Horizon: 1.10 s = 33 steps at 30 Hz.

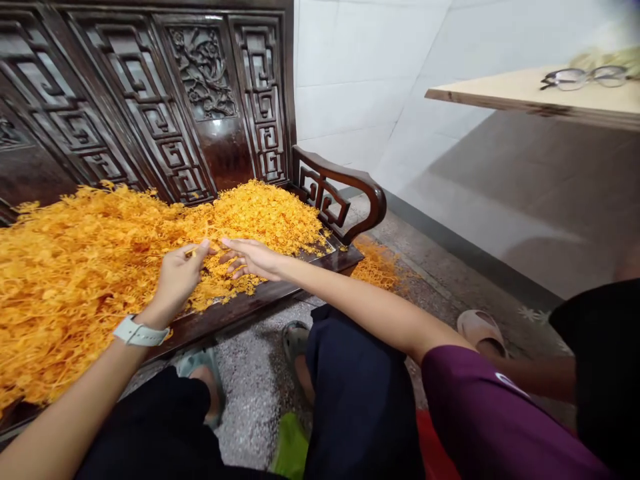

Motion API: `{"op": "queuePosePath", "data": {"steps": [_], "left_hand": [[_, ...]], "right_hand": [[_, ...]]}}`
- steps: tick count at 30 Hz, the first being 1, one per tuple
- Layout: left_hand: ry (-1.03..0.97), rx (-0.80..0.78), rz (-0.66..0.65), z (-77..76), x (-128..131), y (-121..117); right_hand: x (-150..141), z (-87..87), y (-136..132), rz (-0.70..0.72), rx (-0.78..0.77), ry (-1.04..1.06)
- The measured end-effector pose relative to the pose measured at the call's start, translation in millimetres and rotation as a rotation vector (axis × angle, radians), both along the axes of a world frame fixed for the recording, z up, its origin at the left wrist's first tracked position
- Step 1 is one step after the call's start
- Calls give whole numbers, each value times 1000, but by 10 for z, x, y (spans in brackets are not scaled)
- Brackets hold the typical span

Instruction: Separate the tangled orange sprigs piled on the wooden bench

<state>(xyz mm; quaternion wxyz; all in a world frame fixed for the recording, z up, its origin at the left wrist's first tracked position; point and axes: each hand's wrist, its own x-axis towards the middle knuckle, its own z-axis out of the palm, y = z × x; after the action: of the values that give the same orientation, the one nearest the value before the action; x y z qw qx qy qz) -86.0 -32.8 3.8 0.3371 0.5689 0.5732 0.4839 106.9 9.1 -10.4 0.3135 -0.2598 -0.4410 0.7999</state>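
My left hand [184,270], with a pale watch [141,331] on its wrist, pinches a small orange-yellow sprig between thumb and forefinger. It looks like a piece of an artificial flower; most of it is hidden by the fingers. Just to the right is my right hand [251,259], its fingers apart and pointing at the left fingertips, with nothing visible in them. Both hands are above the front of a seat heaped with such pieces. A large tangled pile of sprigs [85,267] covers the left, and a finer pile of small blossoms [273,213] lies to the right.
The dark carved wooden bench [227,157] has a curved armrest [367,193] on the right. More orange pieces [375,263] lie on the floor beyond it. Glasses [573,79] rest on a wooden board [500,87] at upper right. Another person's shoe [483,330] shows at right.
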Motion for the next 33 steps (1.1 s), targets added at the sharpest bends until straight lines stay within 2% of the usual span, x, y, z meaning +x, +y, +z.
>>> {"op": "queuePosePath", "data": {"steps": [5,10,13,17,20,23,28,31,33], "left_hand": [[130,68,-105,-30,200,-38],[169,77,-43,8,240,-35],[76,23,-52,-8,249,-22],[-84,-129,-125,-45,319,-23],[-231,-184,-88,-46,386,-21],[-386,-219,-75,30,432,-28],[-692,-461,-292,359,503,-151],[-765,-484,-313,488,556,-219],[-756,-492,-290,466,570,-221]], "right_hand": [[-5,-154,53,-112,149,-48],[69,-222,119,-105,380,-196],[155,-210,137,-64,526,-287],[306,-175,114,-13,700,-374],[387,-153,72,65,799,-404],[408,-144,45,99,782,-381],[393,-162,138,146,544,-113],[366,-216,241,58,487,2],[332,-260,292,15,498,-47]]}}
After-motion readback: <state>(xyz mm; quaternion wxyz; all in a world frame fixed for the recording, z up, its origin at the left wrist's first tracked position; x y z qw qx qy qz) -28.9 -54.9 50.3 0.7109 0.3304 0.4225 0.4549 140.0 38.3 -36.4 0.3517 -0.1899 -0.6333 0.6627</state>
